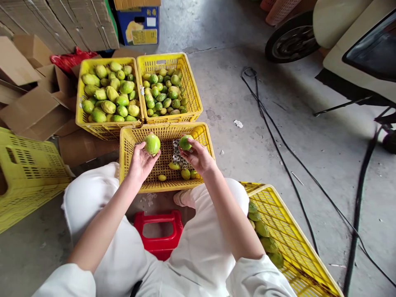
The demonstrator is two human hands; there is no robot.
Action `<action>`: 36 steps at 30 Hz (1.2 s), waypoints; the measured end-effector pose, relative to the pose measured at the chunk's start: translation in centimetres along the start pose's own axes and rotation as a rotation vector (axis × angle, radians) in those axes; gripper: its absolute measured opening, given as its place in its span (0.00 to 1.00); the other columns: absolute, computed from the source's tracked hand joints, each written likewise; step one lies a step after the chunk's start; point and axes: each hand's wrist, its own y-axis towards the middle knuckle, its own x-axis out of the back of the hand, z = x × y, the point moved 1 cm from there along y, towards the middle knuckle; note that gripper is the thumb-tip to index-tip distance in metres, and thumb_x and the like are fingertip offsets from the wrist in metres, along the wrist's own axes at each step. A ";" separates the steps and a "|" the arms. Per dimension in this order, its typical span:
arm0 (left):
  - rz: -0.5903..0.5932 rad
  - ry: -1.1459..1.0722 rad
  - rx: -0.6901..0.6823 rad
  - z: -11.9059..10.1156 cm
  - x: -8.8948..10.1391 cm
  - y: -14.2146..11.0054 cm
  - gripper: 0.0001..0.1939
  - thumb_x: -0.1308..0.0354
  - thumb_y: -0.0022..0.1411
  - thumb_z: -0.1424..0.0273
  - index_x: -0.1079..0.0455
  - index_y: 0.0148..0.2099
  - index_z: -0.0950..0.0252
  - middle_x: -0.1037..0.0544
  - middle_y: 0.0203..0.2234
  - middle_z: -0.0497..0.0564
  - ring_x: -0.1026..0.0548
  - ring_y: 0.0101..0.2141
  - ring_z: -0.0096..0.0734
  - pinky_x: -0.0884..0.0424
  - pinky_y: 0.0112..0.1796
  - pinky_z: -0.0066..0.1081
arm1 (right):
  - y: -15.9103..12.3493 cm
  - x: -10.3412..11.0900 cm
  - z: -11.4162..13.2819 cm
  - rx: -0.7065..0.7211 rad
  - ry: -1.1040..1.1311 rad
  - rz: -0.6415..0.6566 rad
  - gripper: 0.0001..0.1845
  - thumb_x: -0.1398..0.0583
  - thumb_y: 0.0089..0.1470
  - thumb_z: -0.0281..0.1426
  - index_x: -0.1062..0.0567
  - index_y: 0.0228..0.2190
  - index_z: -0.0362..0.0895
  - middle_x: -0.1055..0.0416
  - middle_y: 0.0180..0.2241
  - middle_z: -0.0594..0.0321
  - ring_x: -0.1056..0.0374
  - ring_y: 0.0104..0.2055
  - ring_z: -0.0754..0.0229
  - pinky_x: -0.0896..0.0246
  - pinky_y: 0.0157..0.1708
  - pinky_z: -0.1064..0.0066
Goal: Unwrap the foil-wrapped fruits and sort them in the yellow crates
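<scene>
My left hand (pixel 141 161) is closed around the lower part of a round, glossy green fruit (pixel 152 144), thumb and fingers at its sides. In my right hand (pixel 199 156) is a smaller green fruit (pixel 185 142), gripped between thumb and fingers. Both are held up over a yellow plastic crate (pixel 124 154) between my knees. On that crate's floor lie several small yellow-green fruits (pixel 185 174) and a crumpled, shiny clear wrapping (pixel 177 156), partly hidden by my right hand. The exact kind of fruit cannot be made out.
Beyond stand a left crate (pixel 79 105) and a right crate (pixel 192 86) of yellow-green fruit. Another fruit crate (pixel 287 218) is by my right knee, a yellow crate (pixel 31 173) at left. Cardboard boxes (pixel 34 107), a red stool (pixel 157 243), cables (pixel 278 146) and a vehicle (pixel 349 41) surround me.
</scene>
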 end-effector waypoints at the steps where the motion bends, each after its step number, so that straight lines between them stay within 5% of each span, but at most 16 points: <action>1: 0.009 0.004 -0.004 0.0 0.0 0.0 0.07 0.38 0.60 0.70 0.25 0.42 0.62 0.19 0.38 0.50 0.22 0.38 0.28 0.23 0.41 0.27 | -0.1 0.0 0.0 0.012 -0.016 -0.012 0.21 0.24 0.39 0.37 0.24 0.35 0.49 0.22 0.32 0.67 0.26 0.32 0.63 0.27 0.33 0.72; 7: -0.086 0.035 -0.005 0.2 0.2 0.3 0.06 0.35 0.58 0.71 0.26 0.40 0.62 0.19 0.39 0.50 0.22 0.40 0.30 0.24 0.45 0.28 | 0.2 0.2 -0.1 0.069 -0.035 -0.046 0.24 0.23 0.35 0.39 0.27 0.32 0.49 0.23 0.32 0.67 0.23 0.37 0.59 0.28 0.35 0.69; 12: -0.118 0.005 -0.016 0.3 0.3 0.5 0.08 0.34 0.59 0.67 0.26 0.41 0.62 0.21 0.40 0.50 0.22 0.41 0.29 0.25 0.41 0.24 | 0.5 0.2 -0.2 0.115 -0.034 -0.060 0.24 0.22 0.33 0.40 0.22 0.33 0.48 0.22 0.32 0.66 0.28 0.32 0.63 0.34 0.28 0.73; 18: -0.080 -0.038 0.051 -0.1 -0.1 0.0 0.11 0.38 0.64 0.64 0.27 0.44 0.66 0.21 0.37 0.52 0.22 0.36 0.29 0.22 0.38 0.26 | 0.3 0.2 -0.1 0.107 0.023 -0.062 0.22 0.23 0.37 0.40 0.24 0.32 0.48 0.23 0.30 0.68 0.29 0.29 0.65 0.31 0.29 0.73; 24: -0.128 -0.056 0.035 -0.1 -0.4 0.1 0.14 0.32 0.61 0.65 0.28 0.46 0.65 0.20 0.40 0.53 0.20 0.41 0.32 0.20 0.42 0.27 | -0.1 -0.3 0.1 0.076 0.032 -0.023 0.17 0.25 0.43 0.37 0.24 0.32 0.47 0.21 0.33 0.63 0.24 0.37 0.60 0.30 0.32 0.72; 36: -0.096 -0.023 -0.004 0.1 0.0 0.5 0.13 0.33 0.60 0.69 0.27 0.47 0.60 0.19 0.43 0.52 0.20 0.49 0.36 0.21 0.47 0.29 | -0.2 -0.5 0.2 0.131 0.077 -0.017 0.16 0.26 0.40 0.35 0.25 0.29 0.47 0.25 0.31 0.69 0.31 0.31 0.68 0.35 0.27 0.79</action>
